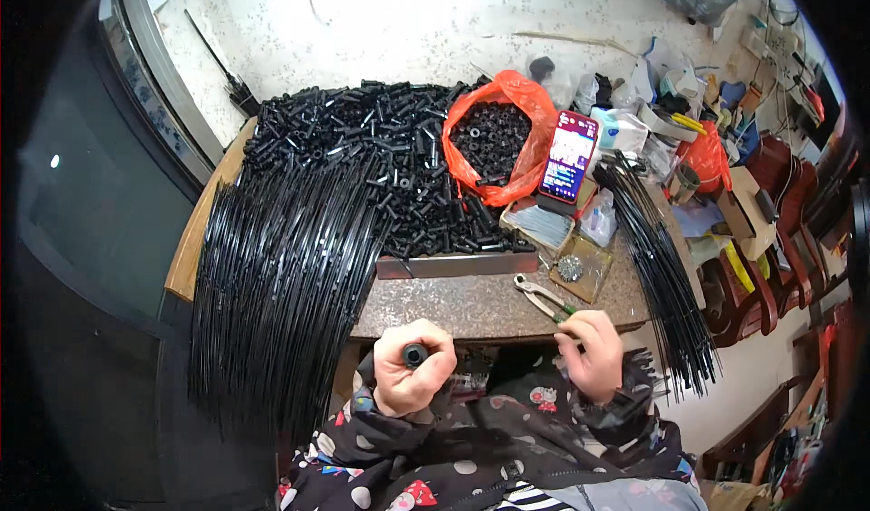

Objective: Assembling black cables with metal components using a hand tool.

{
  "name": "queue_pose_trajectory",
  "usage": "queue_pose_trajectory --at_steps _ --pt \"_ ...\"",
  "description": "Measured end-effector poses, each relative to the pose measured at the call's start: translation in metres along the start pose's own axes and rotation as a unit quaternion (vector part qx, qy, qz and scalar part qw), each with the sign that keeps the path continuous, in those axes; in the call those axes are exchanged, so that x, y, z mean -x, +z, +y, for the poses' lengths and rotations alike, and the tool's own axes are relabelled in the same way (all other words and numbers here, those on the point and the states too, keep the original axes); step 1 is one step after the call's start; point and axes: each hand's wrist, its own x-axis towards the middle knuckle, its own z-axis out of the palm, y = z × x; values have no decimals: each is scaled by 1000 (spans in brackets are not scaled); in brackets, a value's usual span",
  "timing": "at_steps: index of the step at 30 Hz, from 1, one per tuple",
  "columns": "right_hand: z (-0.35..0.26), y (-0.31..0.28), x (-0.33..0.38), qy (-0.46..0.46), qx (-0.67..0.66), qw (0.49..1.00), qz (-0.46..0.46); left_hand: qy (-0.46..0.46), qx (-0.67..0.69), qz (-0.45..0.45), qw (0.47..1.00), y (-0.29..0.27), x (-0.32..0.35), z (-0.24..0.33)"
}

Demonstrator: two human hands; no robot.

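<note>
My left hand [414, 368] is closed in a fist around a black tube [415, 356], whose round hollow end faces up. It is held just off the table's near edge. My right hand [594, 355] is beside the green handles of a pair of pincers [541, 299] lying on the table. Its fingers are curled, with thumb and fingertips close together; what they hold, if anything, is too small to make out. Beyond the pincers is a small square tray [594, 275] with a shiny round metal piece [570, 268] in it.
Long thin black rods [281, 275] cover the table's left side and overhang its front. Behind them are heaped short black tubes [362, 130]. A red plastic bag [453, 149] holds black rings; a lit phone [569, 158] leans beside it. More black rods [657, 284] lie right.
</note>
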Motion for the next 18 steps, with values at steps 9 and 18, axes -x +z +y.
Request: queue_pose_trajectory --at_steps 9,18 --pt "42 29 51 232 -118 942 -212 -21 -47 -180 982 6 -9 -15" --pt "-41 -18 -5 -88 -2 986 -139 -6 -35 71 997 -14 -15 -11"
